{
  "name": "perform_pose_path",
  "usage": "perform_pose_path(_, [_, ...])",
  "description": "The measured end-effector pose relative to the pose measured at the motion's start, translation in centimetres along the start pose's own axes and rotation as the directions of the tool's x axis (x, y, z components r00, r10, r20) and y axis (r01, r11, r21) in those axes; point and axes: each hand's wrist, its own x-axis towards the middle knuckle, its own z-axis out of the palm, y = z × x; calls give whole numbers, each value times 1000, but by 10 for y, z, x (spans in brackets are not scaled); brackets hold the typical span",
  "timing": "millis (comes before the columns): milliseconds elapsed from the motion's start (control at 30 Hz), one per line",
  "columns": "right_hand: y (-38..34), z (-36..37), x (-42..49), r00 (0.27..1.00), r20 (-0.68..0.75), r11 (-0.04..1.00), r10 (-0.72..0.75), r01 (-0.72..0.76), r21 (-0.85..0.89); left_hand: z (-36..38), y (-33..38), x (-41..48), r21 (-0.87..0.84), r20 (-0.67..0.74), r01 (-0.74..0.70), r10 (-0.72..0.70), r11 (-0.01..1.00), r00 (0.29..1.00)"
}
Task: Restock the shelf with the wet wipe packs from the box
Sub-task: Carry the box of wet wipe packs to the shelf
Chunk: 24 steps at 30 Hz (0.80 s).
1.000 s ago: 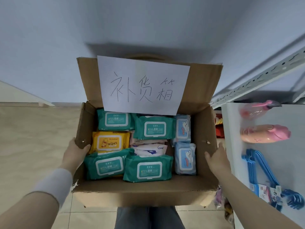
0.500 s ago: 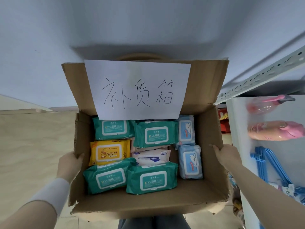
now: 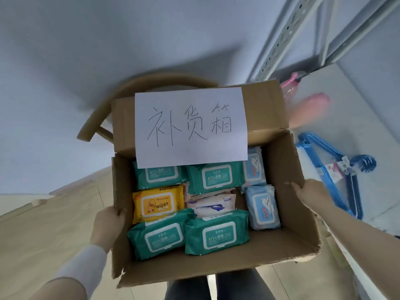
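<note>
The sign [image 3: 191, 126] on the box [image 3: 216, 266] reads 补货箱; yellow pack [image 3: 158, 203] reads "Wipes".

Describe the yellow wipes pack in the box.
The yellow wipes pack is soft plastic with a white lid showing a duck and "Wipes". It lies flat, lid up, by the box's left wall, between a far green pack and a near green pack overlapping its edge, a pinkish pack beside it. No hand touches it.
</note>
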Motion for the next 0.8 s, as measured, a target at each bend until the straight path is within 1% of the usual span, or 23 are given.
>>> perform_pose_path(133, [59, 20, -70, 987, -45, 985, 156, -152, 76, -6, 14, -8, 81, 12, -174, 174, 981, 985])
perform_pose_path(200, [87, 32, -105, 970, -47, 962, 239, -231, 144, -9, 24, -15, 129, 33, -255, 253, 958, 967])
perform_pose_path(333, [142, 62, -176, 936, 17, 903, 351, -343, 258, -8, 55, -38, 256, 85, -436, 429, 863, 899])
perform_pose_path(400, [171, 81, -211, 902, 66, 849, 428, -426, 314, 1, 70, -53, 274, 103, -506, 498, 818, 861])
perform_pose_path(467, [198, 105, -246, 859, 108, 775, 501, -500, 387, 12, 86, -71, 291, 124, -543, 531, 788, 838])
perform_pose_path(533, [224, 129, -282, 810, 124, 694, 573, -560, 452, 27, 106, -88, 345, 163, -607, 591, 716, 790])
perform_pose_path(600, [248, 150, -324, 750, 143, 620, 646, -625, 473, 42, 127, -111, 396, 207, -668, 647, 631, 734])
perform_pose_path(700, [280, 172, -383, 660, 195, 498, 725, -699, 513, 71, 160, -149, 447, 290, -750, 714, 488, 638])
perform_pose_path(800, [301, 201, -444, 518, 265, 320, 813, -778, 540, 108, 197, -192, 432, 400, -840, 765, 328, 505])
